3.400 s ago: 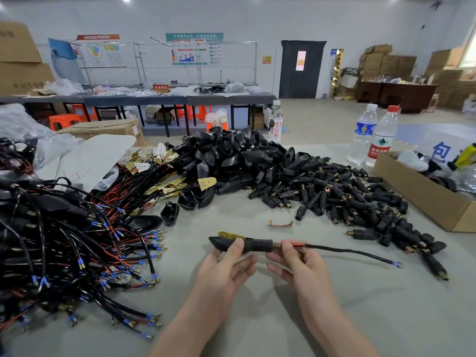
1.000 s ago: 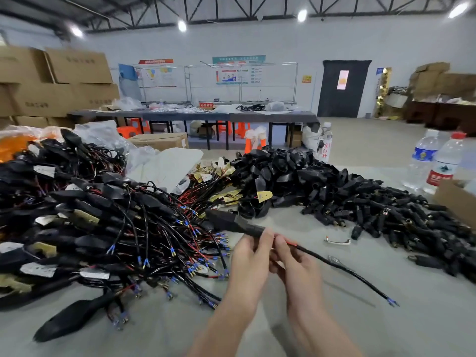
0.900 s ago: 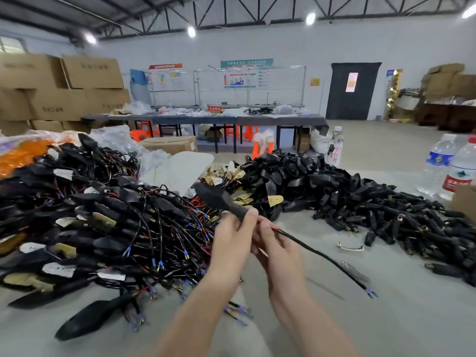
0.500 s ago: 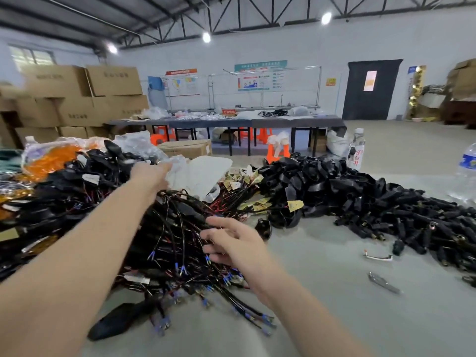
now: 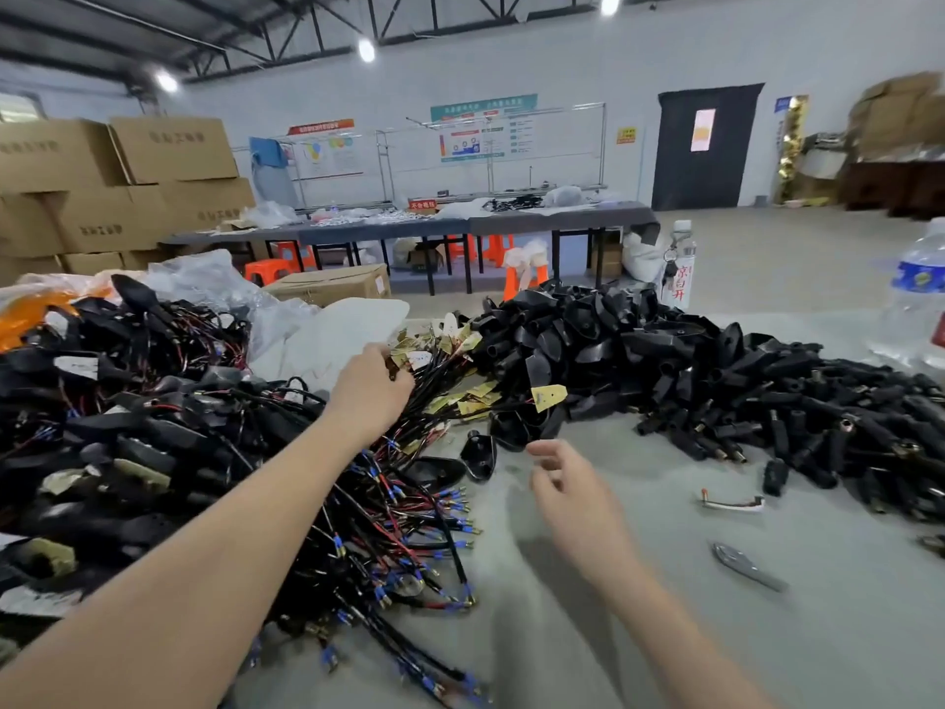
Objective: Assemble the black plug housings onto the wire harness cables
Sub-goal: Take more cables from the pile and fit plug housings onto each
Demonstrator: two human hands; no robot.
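Black plug housings (image 5: 588,340): heaped at the far middle of the worktop (image 5: 665,647), straight ahead of you; two loose housings (image 5: 478,455) lie just in front of the heap, near your right fingertips.
Wire harness cables (image 5: 445,396): a bundle with yellow tags, lying between the housing heap and the big tangle on your left, its blue-tipped ends fanned toward you.
Left hand (image 5: 376,386): it reaches over the tangle to the tagged end of the bundle. Your fingers curl into the cables, but the back of the hand hides them, so I cannot tell whether the grip is clamped on one.
Right hand (image 5: 567,483): it hovers above bare worktop with fingers loosely bent, grip apart, holding nothing.
Tangle (image 5: 153,452): black cables and housings piled on your left, under your forearm.
Barrel connectors (image 5: 797,406): a second black heap spread to your right, touching the housing heap.
Small parts: a short metal clip (image 5: 731,502) and a grey metal strip (image 5: 746,568) lie apart on the worktop to your right.
Bottles: a clear water bottle (image 5: 918,299) stands at the far right edge, and a second bottle (image 5: 677,268) stands behind the housings.
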